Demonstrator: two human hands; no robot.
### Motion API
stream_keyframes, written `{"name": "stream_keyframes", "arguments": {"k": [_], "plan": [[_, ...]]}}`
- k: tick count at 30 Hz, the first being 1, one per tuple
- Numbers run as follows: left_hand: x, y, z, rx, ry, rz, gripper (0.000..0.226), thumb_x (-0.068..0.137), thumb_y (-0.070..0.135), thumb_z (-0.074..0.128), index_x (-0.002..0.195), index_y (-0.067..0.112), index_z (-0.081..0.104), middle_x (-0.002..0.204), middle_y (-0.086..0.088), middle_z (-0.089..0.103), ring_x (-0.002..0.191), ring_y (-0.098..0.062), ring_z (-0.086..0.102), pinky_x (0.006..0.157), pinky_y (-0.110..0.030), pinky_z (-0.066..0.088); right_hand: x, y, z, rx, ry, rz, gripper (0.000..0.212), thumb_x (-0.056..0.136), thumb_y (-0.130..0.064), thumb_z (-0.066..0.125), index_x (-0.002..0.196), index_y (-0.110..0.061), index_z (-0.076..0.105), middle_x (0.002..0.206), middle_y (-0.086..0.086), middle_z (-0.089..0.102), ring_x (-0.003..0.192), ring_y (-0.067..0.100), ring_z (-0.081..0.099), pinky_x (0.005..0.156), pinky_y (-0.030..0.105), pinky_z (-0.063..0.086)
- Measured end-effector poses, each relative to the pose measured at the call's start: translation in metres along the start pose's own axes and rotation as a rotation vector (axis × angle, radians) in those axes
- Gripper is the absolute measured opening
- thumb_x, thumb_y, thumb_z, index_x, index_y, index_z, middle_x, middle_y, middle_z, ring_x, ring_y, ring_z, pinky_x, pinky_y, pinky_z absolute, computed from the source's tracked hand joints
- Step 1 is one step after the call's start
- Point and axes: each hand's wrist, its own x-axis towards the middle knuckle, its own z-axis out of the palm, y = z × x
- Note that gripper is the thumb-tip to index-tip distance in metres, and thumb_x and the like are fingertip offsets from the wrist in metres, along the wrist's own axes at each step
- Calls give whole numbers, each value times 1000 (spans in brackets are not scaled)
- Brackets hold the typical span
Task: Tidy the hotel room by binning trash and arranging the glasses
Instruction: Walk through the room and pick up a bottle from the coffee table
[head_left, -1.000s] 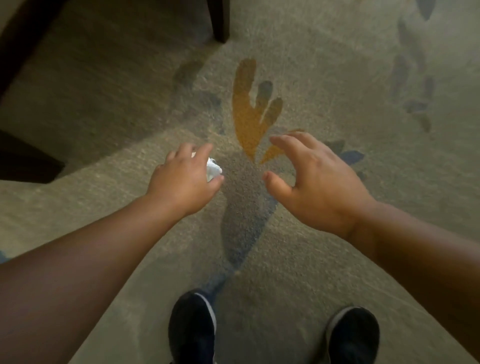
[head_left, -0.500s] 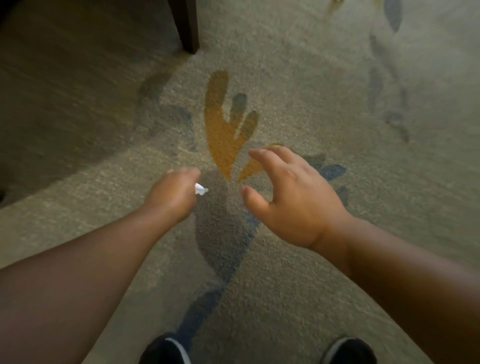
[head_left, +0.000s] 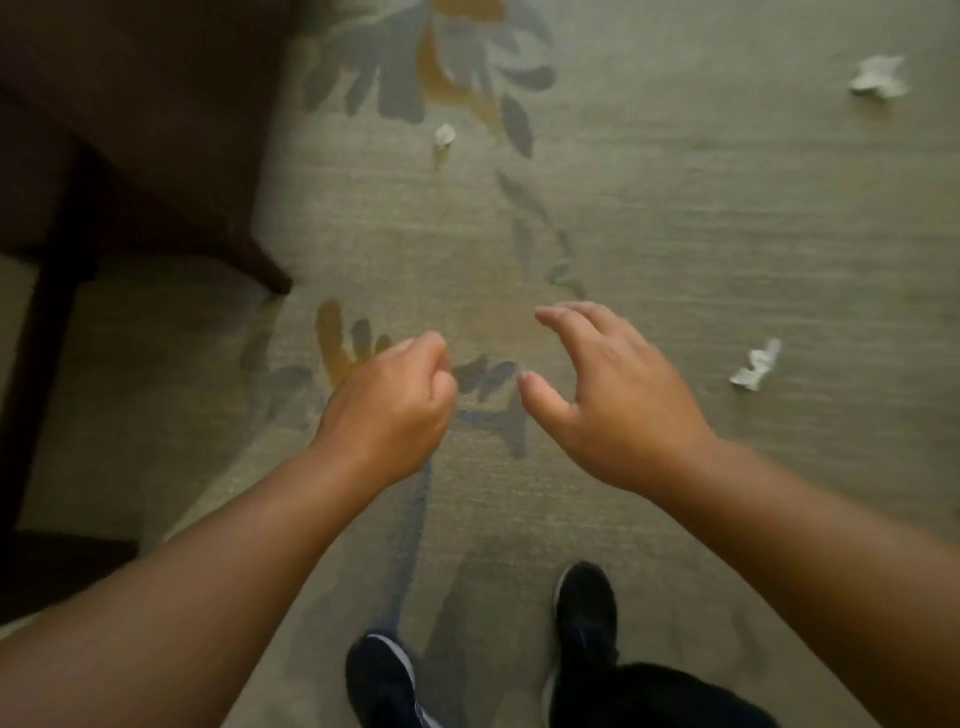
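Left hand (head_left: 387, 410): fingers curled into a fist, contents hidden. Right hand (head_left: 613, 400): fingers open, above the carpet (head_left: 675, 234). Near paper scrap (head_left: 756, 365) lies right of it; small paper scrap (head_left: 444, 136) lies ahead, off the furniture leg (head_left: 267, 273); far paper scrap (head_left: 879, 77) lies at the far right.

**Olive carpet underfoot, dark wood crowding the left**

Looking straight down, and it's carpet (head_left: 701, 234) nearly everywhere: a muted olive-beige pile with faint horizontal ribbing. A big floral motif (head_left: 405, 78) spreads at the top, grey-blue petals with ochre patches, rather blurred. Left of centre, an ochre leaf shape (head_left: 328, 338) sits beside grey ones, and a blue stem (head_left: 415, 525) runs down toward the bottom edge. Over on the left, dark wooden furniture (head_left: 130, 93) fills the corner, one slanted leg (head_left: 260, 265) planted on the carpet, an upright leg (head_left: 47, 374) nearer the edge. Light is dim and warm, with shadow under the furniture.
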Motion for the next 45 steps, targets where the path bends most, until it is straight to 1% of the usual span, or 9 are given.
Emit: {"name": "stream_keyframes", "arguments": {"k": [4,7,14,22,29,32,36,41,45], "plan": [[17,101,-22,68,-98,111,10,83,14,45,88,20,51,92,-2,53,85,-28,53,72,-45,45,-35,41,-91,18,48,153,63,87,-53,45,141,-20,38,144,-1,41,133,15,34,106,35,31],[40,162,-18,116,-138,221,16,84,19,41,95,27,51,94,5,50,84,-21,53,67,-39,45,-49,76,-129,5,79,240,64,87,-53,44,141,-20,38,144,-1,41,133,15,34,106,36,30],[119,228,38,110,-308,390,22,89,13,44,104,21,57,92,5,50,89,-23,53,75,-42,48,-42,175,-134,-12,96,499,65,82,-53,44,138,-20,42,142,-1,41,133,18,34,105,39,31],[215,229,142,244,-338,529,23,88,19,40,104,27,54,89,12,44,80,-13,45,67,-34,43,4,323,-53,-32,117,628,71,74,-57,39,135,-20,44,141,4,42,129,24,38,103,43,35],[301,199,273,365,-317,570,24,87,25,35,103,30,53,93,14,47,83,-12,46,66,-32,43,60,465,83,-52,-54,704,80,75,-48,63,143,-30,25,155,5,11,137,32,23,103,51,35],[325,182,308,370,-310,570,22,88,25,37,103,31,52,90,14,46,80,-12,44,65,-33,44,74,504,130,-113,-152,723,74,78,-32,64,141,-28,26,154,8,9,130,34,31,98,46,40],[341,165,317,377,-306,553,21,87,23,39,102,29,53,89,15,42,78,-10,40,63,-30,37,80,517,159,-114,-119,738,15,94,-11,43,108,-13,42,125,17,40,107,35,51,85,41,44],[345,167,276,338,-266,544,20,88,20,41,101,27,55,87,15,42,77,-8,39,58,-28,30,128,474,110,-63,-36,585,14,93,-8,39,97,-12,52,104,13,57,98,32,57,73,36,40],[342,166,209,279,-212,496,19,86,20,41,98,25,55,85,13,43,79,-14,49,58,-29,33,195,395,25,3,166,437,20,81,-25,40,65,-15,47,69,7,54,66,33,53,50,31,26]]}}
